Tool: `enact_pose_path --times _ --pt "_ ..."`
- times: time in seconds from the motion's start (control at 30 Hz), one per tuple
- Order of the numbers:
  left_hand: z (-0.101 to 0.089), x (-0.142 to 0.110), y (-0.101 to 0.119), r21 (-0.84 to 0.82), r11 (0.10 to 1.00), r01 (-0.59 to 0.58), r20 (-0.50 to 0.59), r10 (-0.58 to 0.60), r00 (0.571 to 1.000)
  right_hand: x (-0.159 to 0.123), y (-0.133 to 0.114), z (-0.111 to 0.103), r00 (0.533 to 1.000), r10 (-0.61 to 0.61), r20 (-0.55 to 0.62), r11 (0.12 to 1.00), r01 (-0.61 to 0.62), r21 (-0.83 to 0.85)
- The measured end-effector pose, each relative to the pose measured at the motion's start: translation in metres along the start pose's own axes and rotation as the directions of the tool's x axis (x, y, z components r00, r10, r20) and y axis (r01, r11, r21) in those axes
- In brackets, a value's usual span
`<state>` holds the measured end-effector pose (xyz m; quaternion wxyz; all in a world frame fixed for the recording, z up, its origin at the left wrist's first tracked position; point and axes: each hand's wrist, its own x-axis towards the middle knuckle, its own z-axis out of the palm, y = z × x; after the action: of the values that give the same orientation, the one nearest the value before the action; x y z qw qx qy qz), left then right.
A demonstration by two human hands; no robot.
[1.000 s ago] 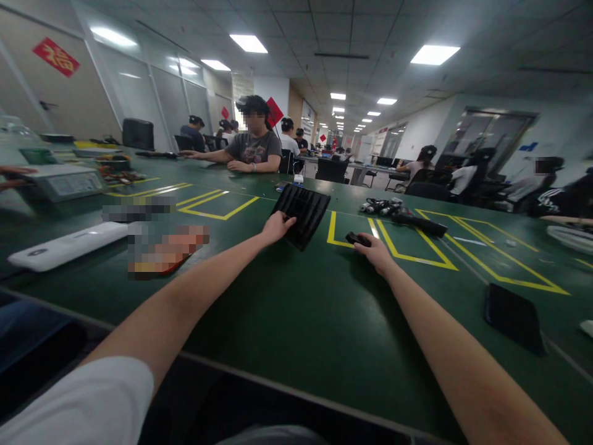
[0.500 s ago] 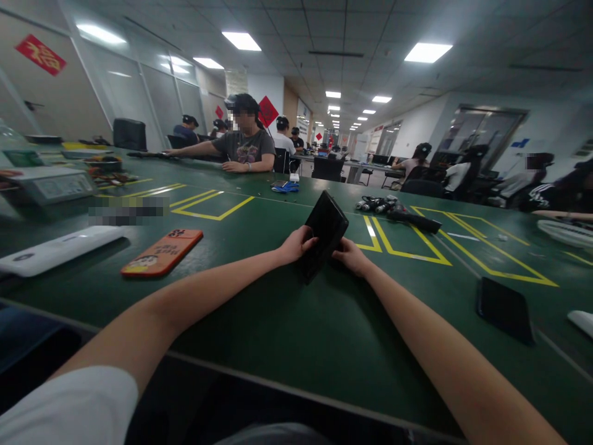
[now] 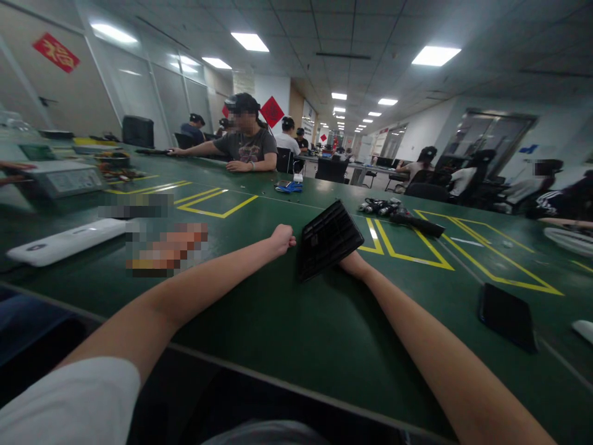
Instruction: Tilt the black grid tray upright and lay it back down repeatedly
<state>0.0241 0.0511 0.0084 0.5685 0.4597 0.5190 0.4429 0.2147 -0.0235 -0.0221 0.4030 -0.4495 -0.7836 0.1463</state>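
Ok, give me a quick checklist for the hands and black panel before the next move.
1. Right hand at the black panel: ok, at its lower right edge.
2. Right fingers gripping firmly: cannot tell, the panel hides them.
3. Left hand apart from the panel: ok, a gap shows.
4. Left hand empty: cannot tell, its fingers are curled.
5. Panel lying flat: not ok, it is tilted.
6. Right arm apart from the flat black slab: ok.

A gold 福 on the red sign [image 3: 56, 53] — pale door [image 3: 28, 74], left side — other lettering unreadable
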Motion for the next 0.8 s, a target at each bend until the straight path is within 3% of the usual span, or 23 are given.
enact_pose_path --times 0.1,0.4,0.5,0.63,0.8 --pt "-0.004 -0.002 -0.001 -0.014 1.0 0.006 0.011 -0.006 1.0 -0.001 -0.001 0.0 1.0 0.008 -0.002 1.0 -0.008 0.023" --pt "-0.007 -0.028 0.004 -0.007 0.995 -0.102 0.22 0.101 0.97 -0.001 -0.003 0.001 1.0 0.021 -0.016 0.999 -0.021 0.033" --pt "-0.008 -0.031 0.012 -0.027 0.999 -0.042 0.354 0.049 0.934 -0.001 -0.004 0.001 1.0 0.017 -0.016 0.999 -0.016 0.036" --pt "-0.01 -0.033 0.018 -0.017 0.998 0.058 0.551 -0.039 0.834 0.0 -0.009 -0.001 1.0 -0.005 -0.017 0.999 0.005 0.044" --pt "-0.011 -0.031 0.011 0.01 1.0 -0.003 0.575 -0.004 0.818 0.001 -0.01 -0.001 0.999 -0.05 -0.011 0.998 0.05 0.025"
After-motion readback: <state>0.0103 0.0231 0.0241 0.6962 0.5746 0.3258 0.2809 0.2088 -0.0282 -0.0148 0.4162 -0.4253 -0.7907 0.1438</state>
